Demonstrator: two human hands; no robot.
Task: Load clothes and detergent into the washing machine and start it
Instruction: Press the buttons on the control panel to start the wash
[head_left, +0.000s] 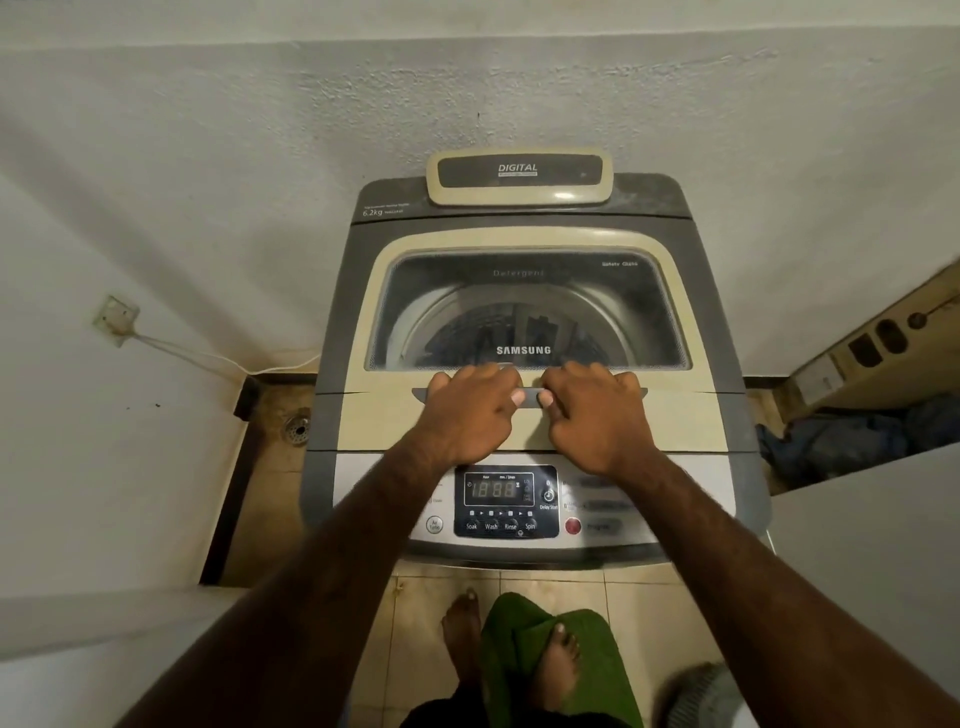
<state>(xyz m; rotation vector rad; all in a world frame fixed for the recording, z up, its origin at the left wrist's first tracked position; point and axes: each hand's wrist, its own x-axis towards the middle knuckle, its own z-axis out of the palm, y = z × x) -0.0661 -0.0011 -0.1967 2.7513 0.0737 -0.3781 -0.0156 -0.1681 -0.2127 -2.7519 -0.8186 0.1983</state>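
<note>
A top-loading washing machine (343, 332) stands against the wall, its cream lid (530, 239) lying flat and shut, with a glass window showing the drum. My left hand (467, 410) and my right hand (597, 410) both rest on the grey lid handle (530, 399) at the lid's front edge, fingers curled into it. Below them sits the control panel (506, 501), its display lit with digits, beside a red button (572, 526). A green cloth (524, 649) lies on the floor by my bare feet.
A wall socket (115, 317) with a white cable sits on the left wall. A floor drain (297, 428) lies left of the machine. Blue clothes (852, 436) are heaped to the right, under a cardboard box (872, 338). A white surface (872, 561) flanks my right arm.
</note>
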